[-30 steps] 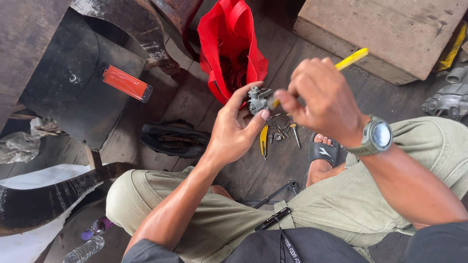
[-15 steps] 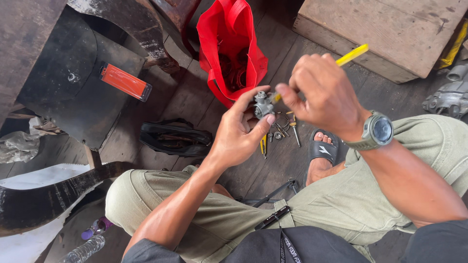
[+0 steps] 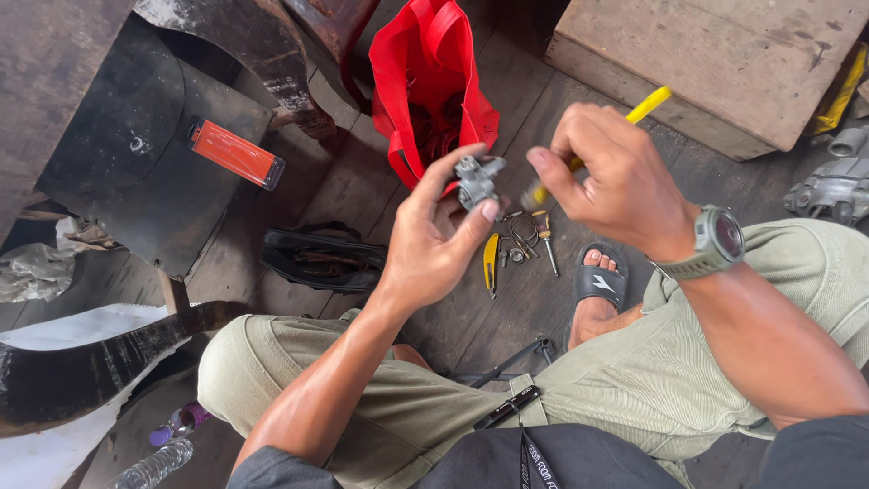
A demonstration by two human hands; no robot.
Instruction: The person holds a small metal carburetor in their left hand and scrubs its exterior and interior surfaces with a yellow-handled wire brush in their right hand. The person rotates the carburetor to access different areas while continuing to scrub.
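My left hand (image 3: 436, 234) grips a small grey metal part (image 3: 475, 179) between thumb and fingertips, held above my knees. My right hand (image 3: 614, 181) is closed on a thin yellow-handled tool (image 3: 648, 105), whose tip points toward the part; a small gap shows between tip and part. A grey watch (image 3: 715, 241) sits on my right wrist. On the wooden floor below the hands lie yellow-handled pliers (image 3: 490, 261), a small screwdriver (image 3: 546, 237) and loose metal bits.
A red fabric bag (image 3: 433, 81) stands open behind the hands. A black pouch (image 3: 321, 257) lies to the left, an orange-red box (image 3: 235, 152) on a dark panel, a wooden block (image 3: 724, 63) at the back right, a plastic bottle (image 3: 156, 464) at the bottom left.
My right hand has drawn back to the right, taking the tool's tip off the metal part. My left hand has turned the part slightly and kept hold of it.
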